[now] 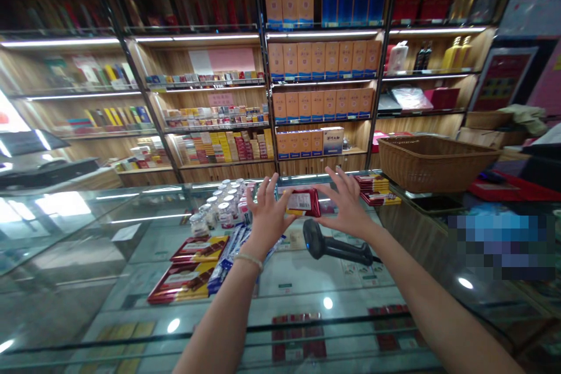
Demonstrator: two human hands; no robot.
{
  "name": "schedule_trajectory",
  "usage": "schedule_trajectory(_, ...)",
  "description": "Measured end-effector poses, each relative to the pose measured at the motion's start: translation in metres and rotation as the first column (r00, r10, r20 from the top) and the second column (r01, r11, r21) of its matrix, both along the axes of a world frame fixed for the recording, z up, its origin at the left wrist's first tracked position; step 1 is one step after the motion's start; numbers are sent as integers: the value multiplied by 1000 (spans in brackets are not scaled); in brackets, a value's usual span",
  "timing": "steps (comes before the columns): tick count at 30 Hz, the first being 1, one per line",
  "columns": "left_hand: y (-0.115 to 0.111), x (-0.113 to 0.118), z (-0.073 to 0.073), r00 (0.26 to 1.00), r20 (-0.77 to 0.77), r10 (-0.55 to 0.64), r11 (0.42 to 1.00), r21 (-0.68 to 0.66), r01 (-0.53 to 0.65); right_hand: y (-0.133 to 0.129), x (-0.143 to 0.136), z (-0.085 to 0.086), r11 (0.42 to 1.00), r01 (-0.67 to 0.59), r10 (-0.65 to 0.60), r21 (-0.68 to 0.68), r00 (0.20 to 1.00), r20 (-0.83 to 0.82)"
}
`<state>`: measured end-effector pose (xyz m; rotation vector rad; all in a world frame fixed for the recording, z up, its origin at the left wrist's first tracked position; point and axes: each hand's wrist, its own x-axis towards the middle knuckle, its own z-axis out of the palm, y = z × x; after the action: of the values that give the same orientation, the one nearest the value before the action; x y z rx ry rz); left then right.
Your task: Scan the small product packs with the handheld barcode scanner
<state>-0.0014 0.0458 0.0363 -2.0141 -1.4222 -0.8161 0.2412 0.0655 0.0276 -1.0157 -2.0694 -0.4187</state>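
Between my two hands is a red and yellow chocolate bar (302,203), its barcode label facing me. My left hand (268,210) grips its left end, with the upper fingers raised. At the right end, my right hand (346,204) holds it between thumb and index finger, the other fingers spread. Just below the bar, a black barcode scanner (335,246) lies on the glass counter (302,283). Left of my left wrist are larger chocolate bars (186,280) and blue-wrapped bars (225,263). Beyond them stand several small lidded jars (225,213), partly behind my left hand.
A stack of red and yellow bars (379,189) lies on the counter past my right hand. A brown wicker basket (433,160) stands at the right. Shelves (324,83) with boxed goods line the back wall. Packs show under the glass.
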Motion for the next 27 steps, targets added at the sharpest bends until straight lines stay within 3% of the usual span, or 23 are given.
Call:
schedule_trajectory(5,-1,3,-1,1000,-17,-3,1000,-31,2,-4,-6,-1,999,-47,47,5,998,-34)
schedule_trajectory(12,0,2,4,997,69,-27,999,-24,29,3,-7,-7,998,17,-7,62,986,-165)
schedule_trajectory(20,-11,20,6,972,188,-139,990,42,133,1,-26,-13,986,17,0,165,995,-104)
schedule_trajectory(27,-13,28,6,966,224,-132,990,75,118,0,-38,-18,977,-5,12,214,999,-35)
